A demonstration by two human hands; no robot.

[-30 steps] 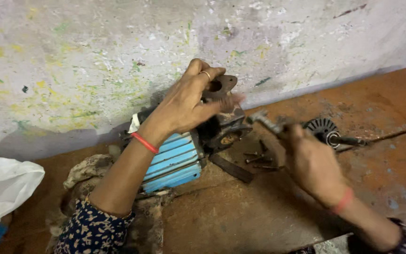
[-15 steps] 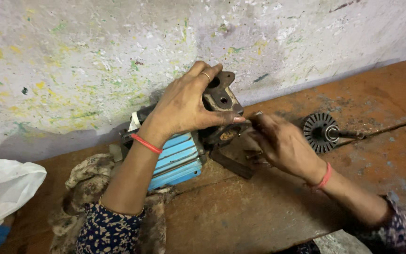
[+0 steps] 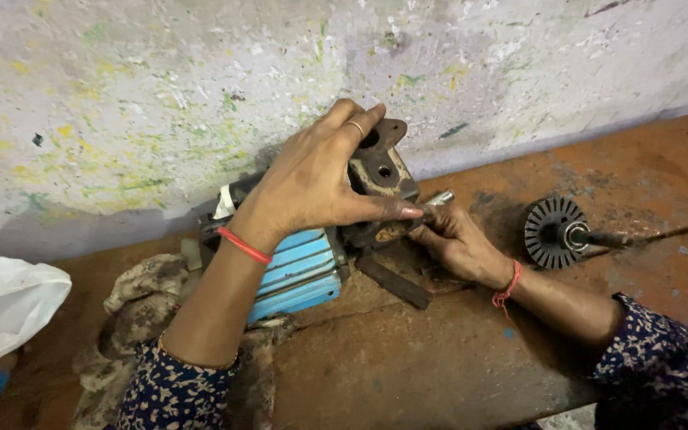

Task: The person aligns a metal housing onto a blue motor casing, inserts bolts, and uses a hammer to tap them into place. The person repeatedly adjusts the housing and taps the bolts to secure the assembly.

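left hand (image 3: 316, 187) palm down, fingers spread, thumb out right | right hand (image 3: 455, 239) curled, fingertips near left thumb | forearms converging

The left hand (image 3: 320, 187) clasps the dark metal housing (image 3: 380, 179) on the blue motor (image 3: 300, 271); at 3 o'clock, the right hand (image 3: 459, 243) touches it.

The left hand (image 3: 312, 187) wore a thin gold-coloured ring (image 3: 355, 126) on one finger; a thin red band (image 3: 244, 245) circled its wrist, and a fine gold-coloured bangle (image 3: 193, 360) sat at the edge of the dark blue sleeve with small pale flowers (image 3: 170, 396); the right hand (image 3: 455, 243) had a knotted red thread (image 3: 507, 285) at the wrist; its matching dark floral sleeve (image 3: 662, 374) covered the forearm.
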